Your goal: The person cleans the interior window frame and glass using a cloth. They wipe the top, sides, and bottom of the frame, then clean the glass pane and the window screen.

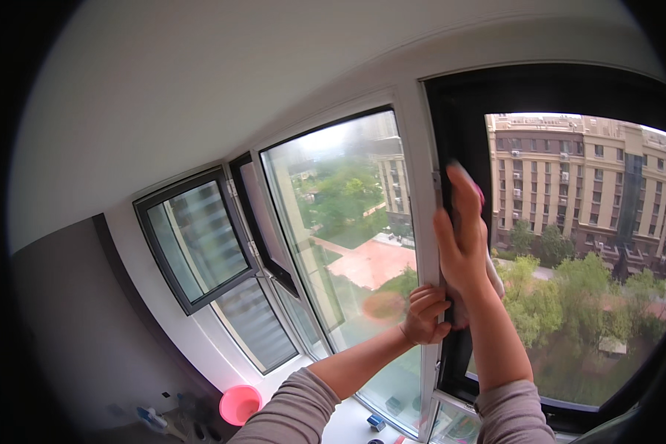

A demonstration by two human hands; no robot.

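Note:
My right hand (464,244) presses flat along the black inner edge of a window frame (456,133), fingers pointing up. Between the palm and the frame is a cloth (495,276), of which only a pale edge and a bit of pink show. Lower and to the left, my left hand (426,315) has its fingers curled at the edge of the white window post (413,166), beside the black frame. Its grip on the post is partly hidden by the fingers. Left of the post stands a tall glass pane (349,222) with a faint reflection in it.
A small dark-framed window sash (197,241) is swung inward at the left. On the white sill below, a pink bucket (240,405) and a small blue box (376,423) stand. Shoes or similar items (155,419) lie on the dim floor. Buildings and trees show outside, far below.

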